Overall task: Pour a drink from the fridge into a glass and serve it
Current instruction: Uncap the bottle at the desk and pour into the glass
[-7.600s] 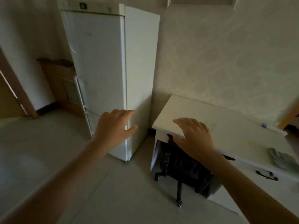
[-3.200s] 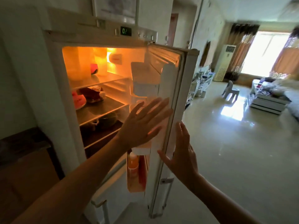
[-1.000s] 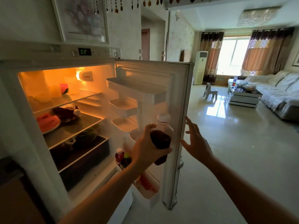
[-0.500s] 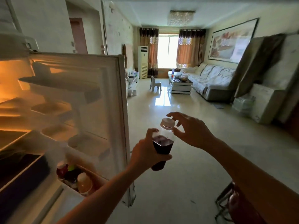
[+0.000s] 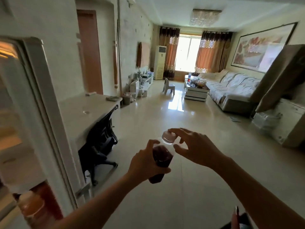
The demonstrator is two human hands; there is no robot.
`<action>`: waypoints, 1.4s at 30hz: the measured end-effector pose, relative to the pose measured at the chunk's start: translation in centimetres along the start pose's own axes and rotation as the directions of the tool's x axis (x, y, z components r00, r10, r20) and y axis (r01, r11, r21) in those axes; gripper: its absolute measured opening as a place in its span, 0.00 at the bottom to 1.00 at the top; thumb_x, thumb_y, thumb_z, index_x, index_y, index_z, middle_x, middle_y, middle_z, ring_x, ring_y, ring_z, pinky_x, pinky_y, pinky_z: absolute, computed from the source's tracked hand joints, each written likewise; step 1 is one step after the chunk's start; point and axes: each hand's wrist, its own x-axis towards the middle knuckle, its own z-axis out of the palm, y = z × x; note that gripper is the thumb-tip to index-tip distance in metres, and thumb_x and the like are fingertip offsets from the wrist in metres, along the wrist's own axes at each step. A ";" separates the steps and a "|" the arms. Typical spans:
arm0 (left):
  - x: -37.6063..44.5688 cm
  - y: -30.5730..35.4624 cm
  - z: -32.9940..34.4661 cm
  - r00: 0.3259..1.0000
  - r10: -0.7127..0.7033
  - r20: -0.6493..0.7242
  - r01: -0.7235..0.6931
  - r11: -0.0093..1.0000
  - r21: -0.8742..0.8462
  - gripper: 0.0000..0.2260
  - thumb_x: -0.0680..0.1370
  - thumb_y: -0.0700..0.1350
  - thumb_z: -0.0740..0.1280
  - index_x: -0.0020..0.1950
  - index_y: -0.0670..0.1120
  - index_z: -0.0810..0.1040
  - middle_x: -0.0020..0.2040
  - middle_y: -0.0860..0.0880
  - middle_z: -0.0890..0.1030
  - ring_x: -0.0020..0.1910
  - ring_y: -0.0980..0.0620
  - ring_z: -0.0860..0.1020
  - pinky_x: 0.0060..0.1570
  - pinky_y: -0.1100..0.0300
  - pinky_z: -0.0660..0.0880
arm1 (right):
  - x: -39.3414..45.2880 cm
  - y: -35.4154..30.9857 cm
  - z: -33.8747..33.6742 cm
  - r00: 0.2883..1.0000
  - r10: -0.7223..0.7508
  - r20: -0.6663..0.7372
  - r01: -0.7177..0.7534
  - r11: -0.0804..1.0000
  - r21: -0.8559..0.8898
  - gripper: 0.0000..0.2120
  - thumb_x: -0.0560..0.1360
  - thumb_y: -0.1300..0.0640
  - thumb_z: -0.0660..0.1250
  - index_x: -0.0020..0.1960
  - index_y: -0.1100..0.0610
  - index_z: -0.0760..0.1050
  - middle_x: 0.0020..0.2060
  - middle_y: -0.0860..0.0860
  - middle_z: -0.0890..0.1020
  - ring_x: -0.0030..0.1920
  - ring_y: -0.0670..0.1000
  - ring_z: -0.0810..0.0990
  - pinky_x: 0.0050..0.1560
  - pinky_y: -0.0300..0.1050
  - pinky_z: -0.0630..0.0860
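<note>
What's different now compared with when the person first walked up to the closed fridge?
The fridge door now stands open. The left hand has taken a bottle of dark drink out and holds it over the floor. The right hand has come to the white cap, fingers around it. The cap is on as before; the white desk is unchanged.

Bottle (image 5: 160,160): clear plastic, dark red-brown drink, white cap (image 5: 168,137). Fridge door (image 5: 47,109) at left: white, amber-lit inside. Desk (image 5: 85,111) left of centre: white top; chair (image 5: 100,146) under it black. Curtains (image 5: 212,52) upper centre: brown with orange-tan lower part, pale lace-pattern band. Sofa (image 5: 231,86) at right: white, faint branch print. Floor (image 5: 165,129): glossy beige tile.
</note>
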 end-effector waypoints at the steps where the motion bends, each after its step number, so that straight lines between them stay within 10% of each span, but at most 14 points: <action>1: 1.1 -0.1 0.5 1.000 -0.024 0.000 0.024 1.000 0.010 0.41 0.57 0.62 0.77 0.64 0.57 0.60 0.52 0.53 0.82 0.45 0.53 0.81 0.47 0.54 0.79 | 0.8 1.2 0.4 1.000 -0.021 0.000 0.021 1.000 -0.009 0.23 0.73 0.46 0.65 0.66 0.44 0.65 0.56 0.42 0.79 0.43 0.43 0.79 0.41 0.38 0.69; 28: 41.8 -23.7 4.4 0.929 -0.330 -0.166 0.352 0.928 0.123 0.41 0.54 0.68 0.72 0.62 0.64 0.57 0.51 0.63 0.77 0.45 0.62 0.77 0.47 0.67 0.74 | 44.0 28.7 21.8 0.949 -0.306 0.071 0.282 0.930 0.234 0.25 0.74 0.35 0.55 0.66 0.45 0.68 0.59 0.41 0.78 0.51 0.36 0.74 0.52 0.36 0.67; 35: 47.9 -32.5 1.0 0.793 -0.470 -0.387 0.566 0.804 0.184 0.42 0.55 0.69 0.71 0.65 0.66 0.55 0.54 0.65 0.76 0.48 0.62 0.76 0.45 0.67 0.70 | 60.5 29.7 30.3 0.833 -0.537 0.128 0.467 0.809 0.358 0.25 0.73 0.32 0.51 0.66 0.42 0.66 0.59 0.39 0.76 0.52 0.38 0.74 0.51 0.39 0.71; 42: 50.3 -40.1 -2.5 0.597 -0.593 -0.540 0.756 0.641 0.132 0.43 0.57 0.69 0.71 0.66 0.63 0.55 0.56 0.60 0.78 0.51 0.58 0.78 0.46 0.65 0.74 | 71.9 22.6 37.9 0.568 -0.812 0.132 0.684 0.555 0.474 0.25 0.74 0.32 0.51 0.69 0.39 0.60 0.62 0.41 0.75 0.55 0.46 0.76 0.50 0.42 0.66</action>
